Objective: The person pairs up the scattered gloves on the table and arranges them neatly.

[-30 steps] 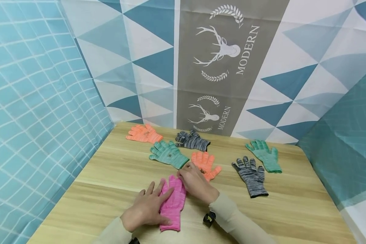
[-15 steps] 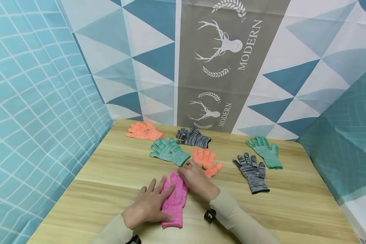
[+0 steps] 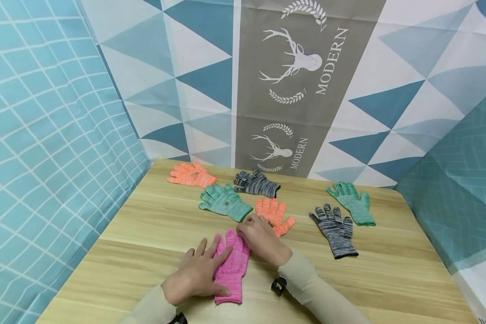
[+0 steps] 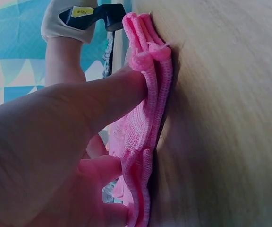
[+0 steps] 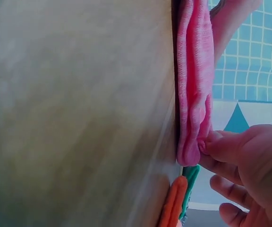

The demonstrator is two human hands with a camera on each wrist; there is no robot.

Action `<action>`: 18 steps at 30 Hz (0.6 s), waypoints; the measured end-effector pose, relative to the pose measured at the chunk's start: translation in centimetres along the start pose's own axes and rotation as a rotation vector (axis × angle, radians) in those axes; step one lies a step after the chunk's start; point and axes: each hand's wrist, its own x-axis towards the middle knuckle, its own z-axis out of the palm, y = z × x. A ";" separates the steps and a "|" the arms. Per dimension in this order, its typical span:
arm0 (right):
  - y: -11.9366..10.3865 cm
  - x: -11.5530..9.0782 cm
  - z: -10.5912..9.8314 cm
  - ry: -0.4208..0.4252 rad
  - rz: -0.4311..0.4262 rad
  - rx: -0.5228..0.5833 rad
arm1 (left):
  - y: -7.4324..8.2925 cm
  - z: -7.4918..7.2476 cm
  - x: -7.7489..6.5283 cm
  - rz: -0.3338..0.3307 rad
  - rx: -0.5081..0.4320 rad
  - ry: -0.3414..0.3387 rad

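Pink knit gloves (image 3: 233,266) lie on the wooden table in front of me, fingers pointing away and cuff toward me. Both wrist views show two layers, one on top of the other. My left hand (image 3: 194,272) rests on them with fingers spread, its thumb on the cuff and fingertips on the palm area. At the far right end of the pink gloves, my right hand (image 3: 263,240) pinches a glove fingertip between thumb and index finger; the right wrist view shows this pinch on the upper layer (image 5: 203,144).
Beyond my hands lie a green glove (image 3: 226,202), an orange glove (image 3: 273,211), a grey-black glove (image 3: 257,183) and another orange glove (image 3: 192,174). To the right are a second grey-black glove (image 3: 335,231) and a second green one (image 3: 353,203). Patterned cloth walls enclose the table (image 3: 154,234).
The head view has tilted slightly, shifting the scene a little. Both hands keep their places on the pink gloves, with the right hand still pinching at the glove fingers.
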 end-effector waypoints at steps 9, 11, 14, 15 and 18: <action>0.3 0.0 0.4 -0.007 -0.005 -0.004 | 0.0 0.1 0.1 -0.004 0.002 0.000; 0.4 0.1 0.4 -0.002 0.028 0.039 | 0.0 0.1 0.1 -0.004 -0.004 0.004; 0.5 0.0 -0.2 0.001 0.104 0.134 | 0.1 0.0 0.0 0.002 -0.033 0.021; 0.5 -0.1 -0.5 -0.003 0.128 0.171 | 0.1 0.1 -0.1 0.007 -0.045 0.031; 0.4 -0.6 -1.5 -0.048 0.151 0.255 | 0.2 0.1 -0.5 0.032 -0.077 0.093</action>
